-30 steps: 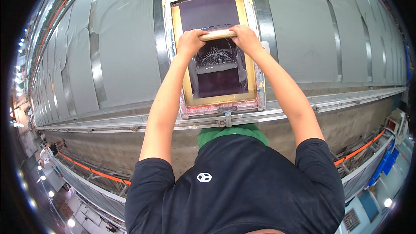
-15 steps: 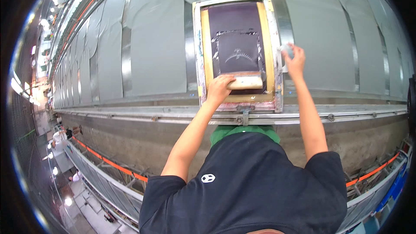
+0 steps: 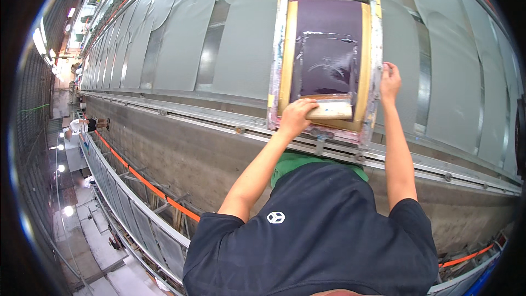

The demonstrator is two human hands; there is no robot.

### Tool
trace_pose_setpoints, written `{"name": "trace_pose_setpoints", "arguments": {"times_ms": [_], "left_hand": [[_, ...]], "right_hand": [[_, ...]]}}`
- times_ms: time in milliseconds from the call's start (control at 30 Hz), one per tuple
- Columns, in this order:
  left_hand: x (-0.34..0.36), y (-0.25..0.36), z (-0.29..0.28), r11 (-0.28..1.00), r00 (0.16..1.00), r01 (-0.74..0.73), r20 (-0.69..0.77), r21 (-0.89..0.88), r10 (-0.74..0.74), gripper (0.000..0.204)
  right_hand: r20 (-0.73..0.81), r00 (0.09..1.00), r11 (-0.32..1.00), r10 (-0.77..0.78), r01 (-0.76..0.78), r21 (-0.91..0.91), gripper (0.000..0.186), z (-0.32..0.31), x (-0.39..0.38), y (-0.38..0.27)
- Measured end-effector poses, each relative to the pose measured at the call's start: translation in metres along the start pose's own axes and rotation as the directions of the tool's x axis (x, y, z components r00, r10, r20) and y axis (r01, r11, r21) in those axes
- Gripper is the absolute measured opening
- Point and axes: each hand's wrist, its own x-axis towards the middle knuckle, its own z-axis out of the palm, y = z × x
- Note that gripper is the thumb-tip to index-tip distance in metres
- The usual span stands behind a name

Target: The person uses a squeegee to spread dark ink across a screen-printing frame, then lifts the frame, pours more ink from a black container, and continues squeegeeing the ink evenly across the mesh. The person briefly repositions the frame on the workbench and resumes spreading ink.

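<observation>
A screen-printing frame (image 3: 275, 60) with gold tape borders and dark purple mesh (image 3: 327, 16) lies on a long grey table. A pale pattern shows inside a glossy rectangle on the mesh. My left hand (image 3: 296, 116) grips a light wooden squeegee (image 3: 334, 109) lying crosswise at the near end of the mesh. My right hand (image 3: 390, 79) has its fingers curled at the frame's right outer edge, gripping it; part of the fingertips is hidden.
Grey panels with metal gaps (image 3: 455, 66) stretch left and right. A metal rail (image 3: 208, 126) runs along the near edge, above a concrete strip (image 3: 164, 151). A railing with an orange band (image 3: 131, 170) is at lower left, and another person (image 3: 79, 126) stands far left.
The squeegee has come down from mid-mesh to the near end. My right hand left it for the frame's right side. The whole view has turned, putting the frame further right.
</observation>
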Motion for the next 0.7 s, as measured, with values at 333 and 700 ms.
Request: {"name": "trace_pose_setpoints", "arguments": {"times_ms": [333,700], "left_hand": [[-0.048,-0.161,-0.154,0.994,0.999,-0.022,0.032,0.103,0.019,0.051],[-0.073,-0.180,-0.154,0.973,0.977,-0.177,0.148,0.151,0.154,0.053]], "right_hand": [[-0.010,1.000,0.993,-0.018,0.019,0.114,0.020,0.184,-0.115,-0.100],[0.110,0.980,0.978,0.167,-0.151,-0.142,0.025,0.174,-0.110,-0.093]]}}
